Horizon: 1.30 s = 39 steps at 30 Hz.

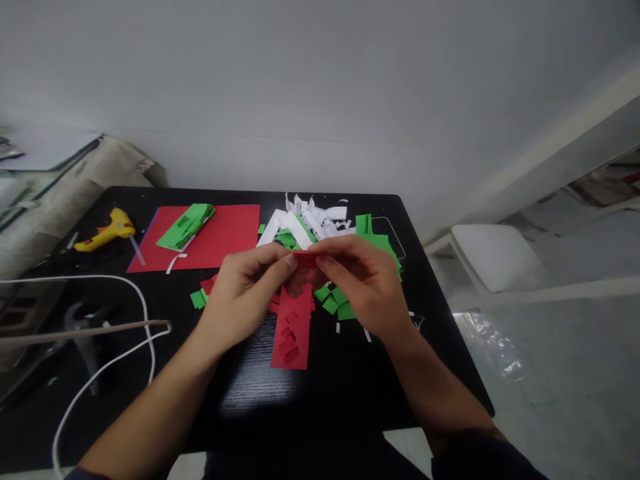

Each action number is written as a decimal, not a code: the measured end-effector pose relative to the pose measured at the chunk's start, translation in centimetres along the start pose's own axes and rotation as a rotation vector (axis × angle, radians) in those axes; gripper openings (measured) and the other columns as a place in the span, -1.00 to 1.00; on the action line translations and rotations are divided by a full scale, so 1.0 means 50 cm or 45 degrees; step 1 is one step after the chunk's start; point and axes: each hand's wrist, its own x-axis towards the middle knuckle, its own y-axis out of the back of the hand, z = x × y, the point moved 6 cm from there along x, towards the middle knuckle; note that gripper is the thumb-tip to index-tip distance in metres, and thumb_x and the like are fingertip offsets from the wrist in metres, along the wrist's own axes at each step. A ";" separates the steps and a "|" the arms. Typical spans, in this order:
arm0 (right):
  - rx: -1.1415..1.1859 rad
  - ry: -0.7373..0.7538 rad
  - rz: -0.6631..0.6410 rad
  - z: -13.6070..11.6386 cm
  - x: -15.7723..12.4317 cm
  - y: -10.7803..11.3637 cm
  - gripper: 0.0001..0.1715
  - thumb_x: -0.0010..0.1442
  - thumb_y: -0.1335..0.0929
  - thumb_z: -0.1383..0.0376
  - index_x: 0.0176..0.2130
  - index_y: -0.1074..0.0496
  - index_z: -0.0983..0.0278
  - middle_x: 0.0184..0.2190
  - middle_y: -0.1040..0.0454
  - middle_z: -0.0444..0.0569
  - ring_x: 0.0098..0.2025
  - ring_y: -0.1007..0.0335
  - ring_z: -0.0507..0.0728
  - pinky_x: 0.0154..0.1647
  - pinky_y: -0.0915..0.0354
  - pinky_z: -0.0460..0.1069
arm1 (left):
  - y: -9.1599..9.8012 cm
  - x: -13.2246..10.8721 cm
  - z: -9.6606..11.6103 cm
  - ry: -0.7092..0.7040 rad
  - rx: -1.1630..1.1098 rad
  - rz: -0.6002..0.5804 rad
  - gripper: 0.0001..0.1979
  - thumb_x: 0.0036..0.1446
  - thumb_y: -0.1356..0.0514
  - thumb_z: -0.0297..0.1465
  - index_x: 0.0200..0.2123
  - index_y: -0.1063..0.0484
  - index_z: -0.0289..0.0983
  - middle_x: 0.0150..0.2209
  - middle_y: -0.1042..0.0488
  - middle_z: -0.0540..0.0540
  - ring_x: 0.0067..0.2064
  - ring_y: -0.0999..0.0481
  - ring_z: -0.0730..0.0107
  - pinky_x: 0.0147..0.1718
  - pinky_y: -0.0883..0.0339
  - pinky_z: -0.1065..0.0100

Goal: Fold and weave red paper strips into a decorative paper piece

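Between the fingertips of both hands is a small folded piece of red paper, held level above the table. My left hand pinches its left end, thumb toward me. At the right end, my right hand grips it between thumb and fingers. Below the hands lies a red paper strip with several small folded red pieces on it. Green paper pieces and white paper scraps are heaped behind and beside the hands.
A red sheet with folded green papers on it lies at the back left, beside a yellow glue gun. A white cable loops over the left side of the black table. A white stool stands at right.
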 end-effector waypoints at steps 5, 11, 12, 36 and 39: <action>0.005 -0.026 0.037 0.005 0.001 0.004 -0.83 0.32 -0.44 0.33 -0.18 -0.68 0.11 -0.32 -0.69 -0.14 -0.33 -0.66 0.10 -0.20 -0.64 0.07 | 0.002 0.003 -0.003 0.019 0.007 0.000 -0.64 0.41 -0.14 -0.29 -0.43 -0.57 -0.21 -0.42 -0.61 -0.10 -0.35 -0.61 0.24 -0.31 -0.50 0.26; 0.033 -0.021 0.053 0.002 -0.001 0.004 -0.68 0.32 -0.38 0.42 -0.17 -0.71 0.09 -0.26 -0.72 -0.13 -0.26 -0.70 0.12 -0.10 -0.67 0.14 | 0.002 0.003 0.000 0.007 0.026 0.026 -0.78 0.34 -0.28 -0.25 -0.35 -0.57 -0.21 -0.45 -0.58 -0.04 -0.40 -0.56 0.37 -0.40 -0.44 0.38; 0.045 -0.017 0.042 0.001 -0.001 0.002 -0.68 0.33 -0.37 0.41 -0.16 -0.71 0.10 -0.26 -0.72 -0.12 -0.25 -0.70 0.12 -0.10 -0.67 0.14 | 0.001 0.003 -0.001 0.005 0.014 0.025 -0.82 0.31 -0.31 -0.26 -0.31 -0.58 -0.21 -0.45 -0.58 -0.03 -0.41 -0.55 0.39 -0.41 -0.42 0.40; -0.033 -0.065 0.016 0.007 0.010 0.014 -0.89 0.19 -0.58 0.31 -0.25 -0.65 0.26 -0.38 -0.67 -0.12 -0.34 -0.64 0.03 -0.27 -0.56 -0.09 | 0.007 -0.004 0.010 -0.190 0.282 0.039 -0.90 0.38 -0.27 -0.36 -0.20 -0.60 -0.21 -0.37 -0.60 0.04 -0.33 -0.59 0.48 -0.32 -0.43 0.43; -0.018 -0.067 0.002 0.003 0.010 0.013 -0.92 0.21 -0.57 0.32 -0.30 -0.64 0.28 -0.48 -0.63 -0.15 -0.44 -0.59 0.00 -0.34 -0.53 -0.11 | 0.003 -0.003 0.011 -0.205 0.252 -0.024 -0.85 0.39 -0.26 -0.30 -0.22 -0.56 -0.23 -0.37 -0.58 0.02 -0.33 -0.57 0.47 -0.34 -0.41 0.41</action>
